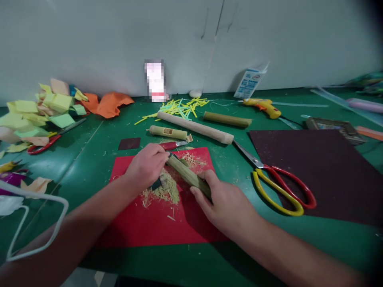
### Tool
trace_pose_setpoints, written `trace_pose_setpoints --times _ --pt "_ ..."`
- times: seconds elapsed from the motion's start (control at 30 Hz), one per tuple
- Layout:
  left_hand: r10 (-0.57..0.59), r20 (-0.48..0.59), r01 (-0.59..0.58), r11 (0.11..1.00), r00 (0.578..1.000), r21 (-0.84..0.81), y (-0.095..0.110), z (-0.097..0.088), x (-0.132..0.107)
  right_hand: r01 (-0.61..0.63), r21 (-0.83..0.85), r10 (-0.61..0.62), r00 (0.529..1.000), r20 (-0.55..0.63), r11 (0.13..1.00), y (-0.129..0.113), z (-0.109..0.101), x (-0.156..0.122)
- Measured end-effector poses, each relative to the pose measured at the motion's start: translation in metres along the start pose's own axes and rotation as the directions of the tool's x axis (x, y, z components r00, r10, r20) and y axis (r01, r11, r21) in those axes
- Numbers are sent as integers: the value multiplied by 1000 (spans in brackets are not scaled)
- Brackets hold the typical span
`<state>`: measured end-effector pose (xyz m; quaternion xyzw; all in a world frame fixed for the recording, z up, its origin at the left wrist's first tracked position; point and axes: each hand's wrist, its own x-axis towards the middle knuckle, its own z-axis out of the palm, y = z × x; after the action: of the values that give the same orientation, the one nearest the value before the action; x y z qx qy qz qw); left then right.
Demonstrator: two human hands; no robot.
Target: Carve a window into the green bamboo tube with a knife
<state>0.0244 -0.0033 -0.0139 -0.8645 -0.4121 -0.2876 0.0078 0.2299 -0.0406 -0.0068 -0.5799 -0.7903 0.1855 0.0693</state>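
My right hand point(226, 199) is wrapped round the near end of a green bamboo piece point(187, 173), which slants away from me over a red sheet point(134, 235). At its far end my left hand point(149, 163) is closed, with a thin dark edge, perhaps sandpaper, showing between the fingers and the bamboo. The fingertips are partly hidden. Pale green shavings point(169, 191) lie heaped beneath. Just beyond my left hand, partly covered by it, lies a red-handled knife point(175, 145).
Past the red sheet lie a notched bamboo piece point(169, 132), a pale stick point(194, 126) and another bamboo length point(227, 119). Large scissors point(277, 185) rest at right, partly on a dark brown sheet point(323, 171). A yellow glue gun point(263, 107) lies behind; folded papers point(44, 111) are piled left.
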Motion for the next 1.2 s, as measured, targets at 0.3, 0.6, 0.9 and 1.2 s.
trace_pose_setpoints --times 0.3,0.6,0.9,1.2 --pt "38 -13 -37 999 999 18 -1 -1 3 16 -19 -16 1000 5 1000 -1 -1 0" --pt "36 58 -36 999 998 -4 -3 1 1 31 -45 -31 999 5 998 -1 0 1" --pt "30 76 -29 999 997 -24 0 -1 3 12 14 -12 999 51 1000 0 -5 0" --pt "72 27 -73 997 997 15 -1 1 0 -13 78 9 998 56 997 -1 -7 2"
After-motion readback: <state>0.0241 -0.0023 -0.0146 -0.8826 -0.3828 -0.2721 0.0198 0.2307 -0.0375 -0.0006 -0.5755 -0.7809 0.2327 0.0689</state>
